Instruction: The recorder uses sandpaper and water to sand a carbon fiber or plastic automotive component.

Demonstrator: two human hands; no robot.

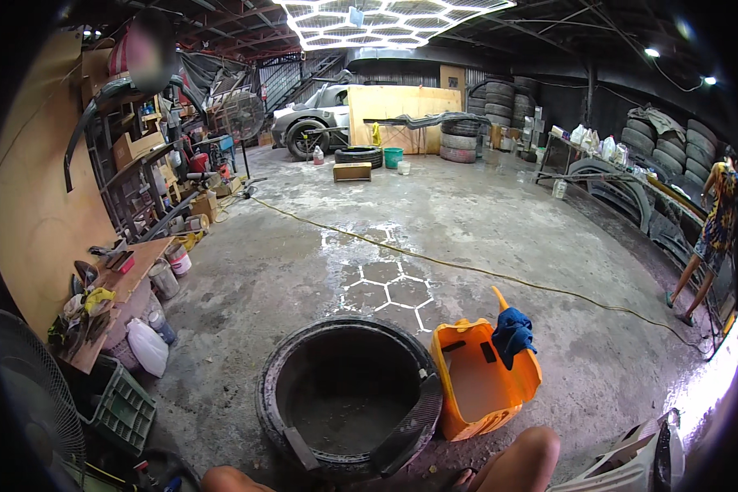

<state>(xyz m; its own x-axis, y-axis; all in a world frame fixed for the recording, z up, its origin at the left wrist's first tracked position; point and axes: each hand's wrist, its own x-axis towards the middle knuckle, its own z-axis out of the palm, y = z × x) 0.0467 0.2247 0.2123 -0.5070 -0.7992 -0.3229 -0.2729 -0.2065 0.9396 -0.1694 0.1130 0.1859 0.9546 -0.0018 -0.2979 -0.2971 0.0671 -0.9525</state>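
Neither of my hands shows in the head view; only my bare knees (523,459) rise from the lower edge. Right in front of them a black tyre (348,398) lies flat on the wet concrete floor, with dirty water inside its ring. Beside it to the right stands an orange cut-open plastic container (480,381) holding murky water. A blue cloth (512,332) hangs over its far rim.
A yellow hose (484,272) runs across the floor. A cluttered workbench (123,279), green crate (123,406) and fan (25,394) line the left. A person (713,234) stands at the right by stacked tyres (672,139). A grey car (316,115) is parked at the back.
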